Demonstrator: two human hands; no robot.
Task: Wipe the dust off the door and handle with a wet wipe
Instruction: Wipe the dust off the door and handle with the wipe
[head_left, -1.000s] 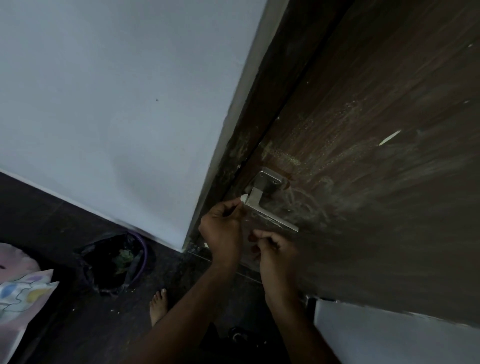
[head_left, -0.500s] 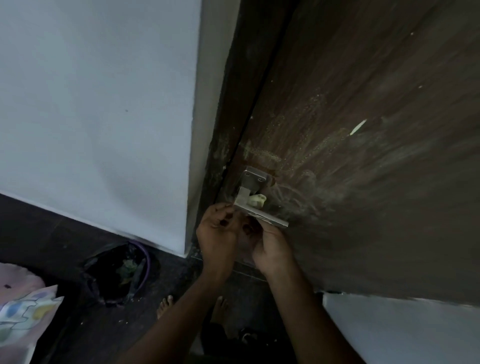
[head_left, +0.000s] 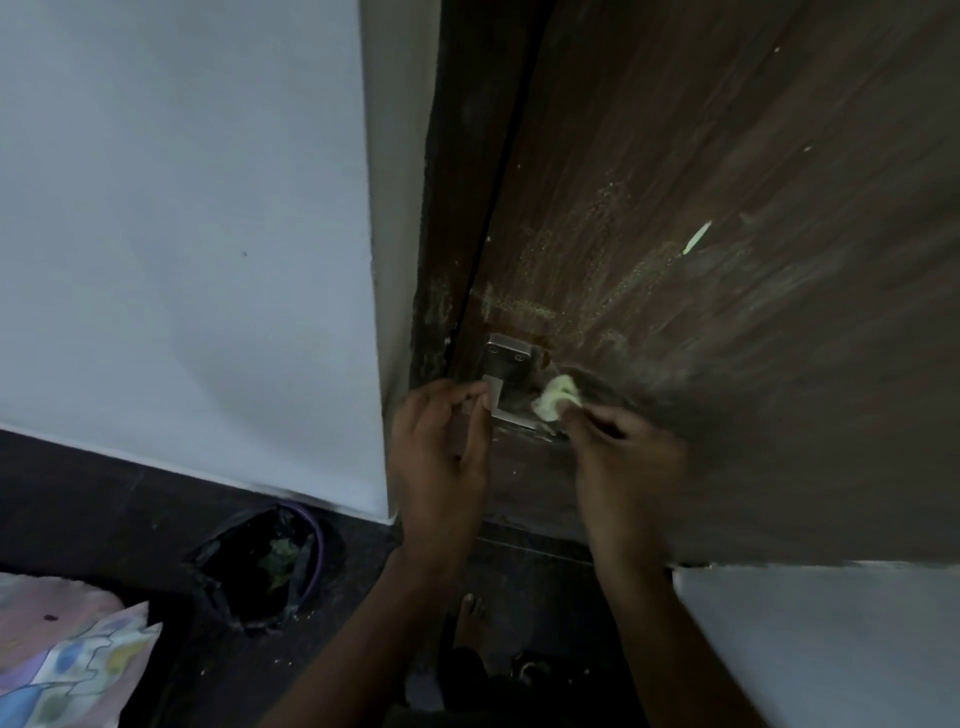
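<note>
The right hand (head_left: 626, 457) has pulled out to the right of the handle (head_left: 506, 382), where half a second ago it was tucked under the lever close against the left hand. It pinches the wipe (head_left: 556, 397), a small pale wad bunched at the fingertips, and presses it on the door (head_left: 727, 260) just beside the lever. A second ago the wad showed only as a white speck at the near end of the lever, by the other hand.

The left hand (head_left: 441, 447) has barely moved. Its fingertips close on the near end of the lever by the door edge, steadying it; I cannot tell how tightly.

So the wiping seems to have shifted from the metal to the wood around it. The plate with its two screws looks fairly bright, though the light is too dim to judge whether it is clean.

Plenty is left, I think. Pale dust fans up and to the right from the handle across the door, with smeared grey patches farther right and a light fleck higher up. The frame beside the door edge looks mottled too. A wad that small will load up fast, so it may need refolding before the broad sweeps.

Down on the floor a dark bag (head_left: 265, 566) sits open by the wall (head_left: 182, 234).
</note>
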